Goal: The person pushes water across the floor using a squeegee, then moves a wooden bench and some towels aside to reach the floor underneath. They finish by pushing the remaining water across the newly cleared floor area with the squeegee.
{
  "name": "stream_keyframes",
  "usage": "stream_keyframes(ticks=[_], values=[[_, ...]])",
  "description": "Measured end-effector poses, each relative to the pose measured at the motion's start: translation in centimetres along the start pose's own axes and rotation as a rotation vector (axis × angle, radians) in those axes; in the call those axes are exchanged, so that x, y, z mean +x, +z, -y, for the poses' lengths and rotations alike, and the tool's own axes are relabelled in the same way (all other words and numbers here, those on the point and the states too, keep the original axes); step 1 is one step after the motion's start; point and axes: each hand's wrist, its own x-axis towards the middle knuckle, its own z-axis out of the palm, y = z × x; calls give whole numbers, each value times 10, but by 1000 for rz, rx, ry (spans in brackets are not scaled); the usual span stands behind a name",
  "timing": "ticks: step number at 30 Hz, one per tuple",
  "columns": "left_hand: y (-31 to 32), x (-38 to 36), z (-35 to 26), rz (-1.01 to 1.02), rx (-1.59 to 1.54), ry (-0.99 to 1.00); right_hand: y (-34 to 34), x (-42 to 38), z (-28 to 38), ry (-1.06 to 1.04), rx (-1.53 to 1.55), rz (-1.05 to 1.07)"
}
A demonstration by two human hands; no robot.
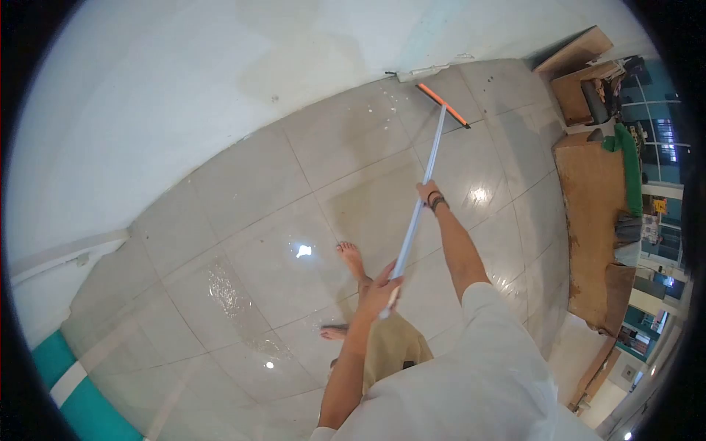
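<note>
A floor squeegee with a long pale pole (412, 231) and an orange head (443, 104) reaches away from me across the tiles. Its blade rests on the floor near the base of the wall. My left hand (379, 291) is closed around the pole close to its near end. Farther up the shaft, my right hand (427, 192), with dark bands at the wrist, also grips it. Wet patches glisten on the tiled floor (265, 220), including a shiny streak of water (229, 294) to the left of my bare feet.
A white wall (184, 88) curves along the far and left sides. On the right stand a wooden cabinet (592, 220) with a green cloth (631, 169) and wooden boards (577, 50). A teal and white surface (62, 360) shows at lower left.
</note>
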Motion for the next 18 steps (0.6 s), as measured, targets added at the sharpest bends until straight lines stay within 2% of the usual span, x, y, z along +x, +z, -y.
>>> stream_keyframes(ticks=[2,4,5,6,7,8,10,13,15,17,18], values=[[22,-16,-29,55,-97,-268,4,-3,-5,27,32,89],[7,-47,-1,40,-142,-249,33,-11,-38,35,133,197],[-6,-65,10,21,-194,-210,49,-30,-40,56,147,208],[-19,-93,15,22,-248,-251,73,-59,-48,86,158,230],[-34,-123,15,21,-301,-282,96,-79,-61,98,267,360],[-45,-151,13,-48,-243,-309,111,-119,-55,131,160,373],[-70,-221,29,-122,-167,-323,191,-155,-99,-88,-32,219],[-103,-326,77,-190,-177,-358,214,-302,-84,59,279,420],[-116,-404,109,-256,-183,-410,266,-362,-110,137,173,484],[-106,-481,127,-348,-210,-465,307,-436,-141,162,197,500],[-100,-521,144,-383,-225,-485,320,-474,-154,145,55,506]])
